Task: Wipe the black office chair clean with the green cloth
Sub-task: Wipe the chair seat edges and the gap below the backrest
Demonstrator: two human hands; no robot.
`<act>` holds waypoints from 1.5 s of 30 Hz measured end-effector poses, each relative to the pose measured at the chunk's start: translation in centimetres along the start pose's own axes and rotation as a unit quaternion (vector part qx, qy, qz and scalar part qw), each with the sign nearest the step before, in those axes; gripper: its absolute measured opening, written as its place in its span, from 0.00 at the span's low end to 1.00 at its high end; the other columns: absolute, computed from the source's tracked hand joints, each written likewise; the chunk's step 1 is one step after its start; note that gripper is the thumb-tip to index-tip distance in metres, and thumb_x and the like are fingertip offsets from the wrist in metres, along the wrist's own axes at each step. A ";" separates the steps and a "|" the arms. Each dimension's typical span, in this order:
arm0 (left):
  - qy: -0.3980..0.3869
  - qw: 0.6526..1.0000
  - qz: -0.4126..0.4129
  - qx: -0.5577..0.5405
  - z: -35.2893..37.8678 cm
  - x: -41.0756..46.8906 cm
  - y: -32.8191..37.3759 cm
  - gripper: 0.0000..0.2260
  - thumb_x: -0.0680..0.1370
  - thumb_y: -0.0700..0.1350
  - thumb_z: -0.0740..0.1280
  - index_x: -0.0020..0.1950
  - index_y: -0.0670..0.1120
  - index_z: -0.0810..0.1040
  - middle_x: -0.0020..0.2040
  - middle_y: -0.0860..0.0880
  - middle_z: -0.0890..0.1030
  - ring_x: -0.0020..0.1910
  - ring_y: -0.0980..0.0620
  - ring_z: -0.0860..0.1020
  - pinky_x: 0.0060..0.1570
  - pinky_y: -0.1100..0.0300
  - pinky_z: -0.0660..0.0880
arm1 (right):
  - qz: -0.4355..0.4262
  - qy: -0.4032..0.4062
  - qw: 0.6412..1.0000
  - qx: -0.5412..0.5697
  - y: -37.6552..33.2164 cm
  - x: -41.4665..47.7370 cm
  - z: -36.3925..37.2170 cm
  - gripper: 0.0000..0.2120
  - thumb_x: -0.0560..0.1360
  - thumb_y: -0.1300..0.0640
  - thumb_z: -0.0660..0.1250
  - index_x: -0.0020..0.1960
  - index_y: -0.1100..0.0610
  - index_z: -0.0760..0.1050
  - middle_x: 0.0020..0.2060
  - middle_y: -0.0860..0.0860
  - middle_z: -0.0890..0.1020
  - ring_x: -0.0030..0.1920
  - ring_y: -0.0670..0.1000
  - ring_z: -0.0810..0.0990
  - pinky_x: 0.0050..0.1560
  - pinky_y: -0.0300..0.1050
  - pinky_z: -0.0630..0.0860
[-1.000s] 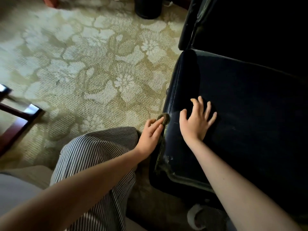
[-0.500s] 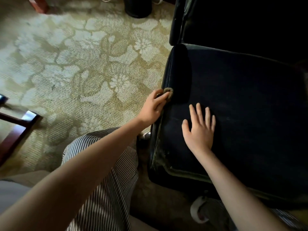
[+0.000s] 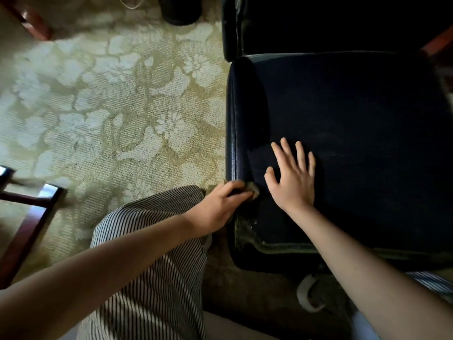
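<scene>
The black office chair (image 3: 355, 123) fills the right side, its seat seen from above and its backrest dark at the top. My left hand (image 3: 215, 208) grips the small bunched green cloth (image 3: 252, 188) and presses it against the seat's left side edge, near the front corner. Only a tip of the cloth shows past my fingers. My right hand (image 3: 293, 179) lies flat on the seat with fingers straight and spread, just right of the cloth.
A floral beige carpet (image 3: 117, 114) covers the floor to the left. A dark wooden furniture frame (image 3: 31, 217) stands at the left edge, a black round object (image 3: 180, 8) at the top. My striped trouser leg (image 3: 152, 266) is below; a chair caster (image 3: 308, 294) shows under the seat.
My left hand has slid the cloth back along the seat's left edge toward the front corner. My right hand stays flat on the seat.
</scene>
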State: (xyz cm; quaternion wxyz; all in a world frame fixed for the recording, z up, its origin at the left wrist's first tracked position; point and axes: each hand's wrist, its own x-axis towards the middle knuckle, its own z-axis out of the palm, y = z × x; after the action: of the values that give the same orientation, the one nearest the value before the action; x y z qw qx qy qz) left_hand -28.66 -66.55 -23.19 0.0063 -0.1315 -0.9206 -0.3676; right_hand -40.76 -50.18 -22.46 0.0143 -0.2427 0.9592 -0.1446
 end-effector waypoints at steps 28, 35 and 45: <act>0.018 0.987 0.091 0.133 -0.1 4.5 1.4 0.16 0.74 0.42 0.57 0.57 0.47 0.79 0.55 0.51 0.71 0.44 0.51 0.68 0.41 0.58 0.61 | 0.063 0.126 0.968 0.209 0.4 -0.1 0.2 0.25 0.79 0.53 0.47 0.69 0.65 0.67 0.67 0.60 0.72 0.70 0.52 0.63 0.73 0.38 0.43; 0.140 0.980 -0.063 0.128 -1.5 9.7 -1.3 0.15 0.74 0.42 0.58 0.55 0.46 0.80 0.52 0.43 0.77 0.41 0.41 0.75 0.41 0.50 0.75 | 0.058 0.127 0.964 0.227 0.3 0.3 0.4 0.24 0.78 0.54 0.48 0.65 0.64 0.73 0.66 0.59 0.73 0.70 0.57 0.66 0.73 0.38 0.43; 0.063 0.990 0.016 0.124 -3.5 9.7 -1.8 0.15 0.74 0.40 0.57 0.53 0.42 0.82 0.51 0.41 0.80 0.36 0.42 0.76 0.43 0.57 0.66 | 0.096 0.135 0.966 0.199 -1.5 1.9 1.2 0.27 0.77 0.51 0.45 0.65 0.61 0.74 0.68 0.57 0.72 0.72 0.57 0.64 0.72 0.46 0.46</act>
State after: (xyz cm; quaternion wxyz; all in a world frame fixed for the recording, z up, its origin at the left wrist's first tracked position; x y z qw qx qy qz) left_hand -38.79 -67.94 -20.80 0.0864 -0.1215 -0.9545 -0.2583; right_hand -41.64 -52.67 -23.07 -0.0538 -0.1202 0.9230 -0.3615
